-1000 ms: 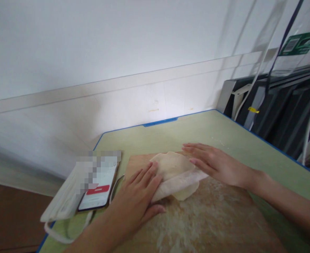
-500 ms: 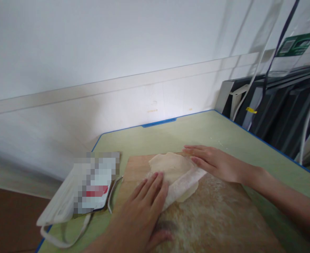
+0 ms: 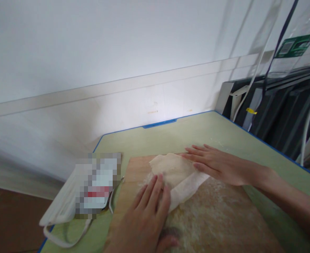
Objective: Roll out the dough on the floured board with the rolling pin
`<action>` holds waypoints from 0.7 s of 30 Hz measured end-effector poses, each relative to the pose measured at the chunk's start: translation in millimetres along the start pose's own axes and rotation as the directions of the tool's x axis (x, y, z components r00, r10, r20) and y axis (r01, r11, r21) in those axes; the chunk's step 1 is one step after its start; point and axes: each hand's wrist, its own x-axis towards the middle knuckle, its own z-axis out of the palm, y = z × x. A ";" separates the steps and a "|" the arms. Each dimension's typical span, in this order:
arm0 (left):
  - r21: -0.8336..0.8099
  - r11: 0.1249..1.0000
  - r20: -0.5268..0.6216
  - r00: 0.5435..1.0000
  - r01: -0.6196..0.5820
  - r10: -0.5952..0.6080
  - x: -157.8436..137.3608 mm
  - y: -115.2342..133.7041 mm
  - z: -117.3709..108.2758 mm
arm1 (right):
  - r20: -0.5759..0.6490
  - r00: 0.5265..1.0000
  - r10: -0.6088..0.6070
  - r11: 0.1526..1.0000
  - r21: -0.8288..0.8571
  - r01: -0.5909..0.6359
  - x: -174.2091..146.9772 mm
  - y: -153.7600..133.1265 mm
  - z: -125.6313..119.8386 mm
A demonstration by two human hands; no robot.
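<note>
Dough sheet (image 3: pixel 172 168), lower centre: likely soft, tears easily; we'd support it broadly from underneath. Our left hand (image 3: pixel 146 214) and right hand (image 3: pixel 218 163) lie unclenched, fingers extended, over the rolling pin (image 3: pixel 183 192).

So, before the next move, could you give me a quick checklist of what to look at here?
1. Left hand at the near end of the rolling pin: ok, it covers that end.
2. Right hand at the pin's far end: ok, it lies over it.
3. Dough well inside the board: not ok, its far side reaches about to the board's far edge.
4. Flour on the board: ok, a white dusting shows.
5. Dough free underneath: cannot tell, its underside is hidden.
6. Phone off the board: ok, it lies to the left.
</note>
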 end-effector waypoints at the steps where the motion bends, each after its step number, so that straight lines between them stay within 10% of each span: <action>1: 0.014 1.000 -0.012 1.000 -0.012 0.012 -1.3 2.1 4.0 | 0.036 0.999 0.007 1.000 -0.001 -0.007 -1.0 0.8 0.5; 9: 0.037 0.998 -0.067 0.996 -0.053 0.055 2.5 -10.1 0.5 | 0.012 1.000 0.026 1.000 0.004 -0.026 0.2 2.9 9.3; 21: -0.092 0.991 -0.064 0.992 0.100 -0.106 12.5 -45.7 -12.6 | -0.348 0.936 0.051 0.996 -0.054 -0.075 5.6 -6.1 2.8</action>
